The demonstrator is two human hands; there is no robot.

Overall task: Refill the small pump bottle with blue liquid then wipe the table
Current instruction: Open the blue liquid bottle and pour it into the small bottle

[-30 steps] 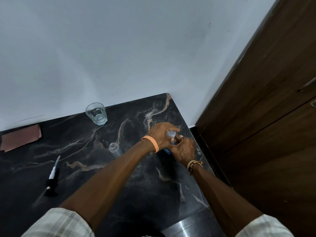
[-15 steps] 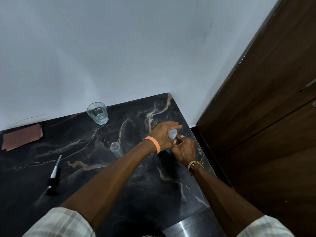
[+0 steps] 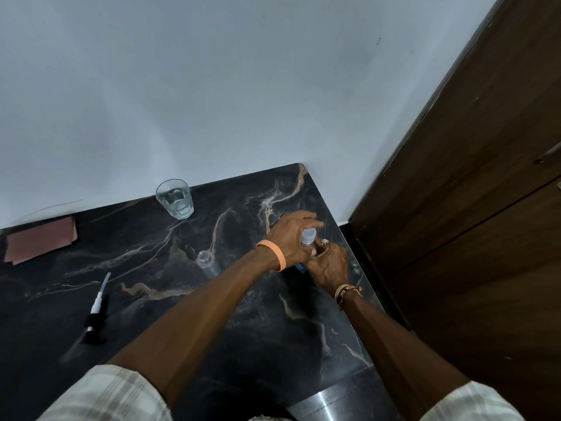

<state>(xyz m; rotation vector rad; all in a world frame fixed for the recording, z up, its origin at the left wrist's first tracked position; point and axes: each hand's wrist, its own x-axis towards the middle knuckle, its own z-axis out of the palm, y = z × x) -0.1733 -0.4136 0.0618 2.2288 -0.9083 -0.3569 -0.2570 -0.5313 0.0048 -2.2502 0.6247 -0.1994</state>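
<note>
Grip status: your left hand (image 3: 288,242) pinches the pale cap (image 3: 308,235) of the blue bottle (image 3: 301,268), your right hand (image 3: 330,266) clamps its body. Uncapped small pump bottle (image 3: 207,263) stands near.

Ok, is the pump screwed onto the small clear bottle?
No, the small clear bottle stands with an open neck, and the pump lies on the table well to its left, apart from it.

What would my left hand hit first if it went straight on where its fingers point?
Probably the wooden door: the left hand, gripping the cap, points past the table's right edge with nothing between; depth is unclear.
</note>
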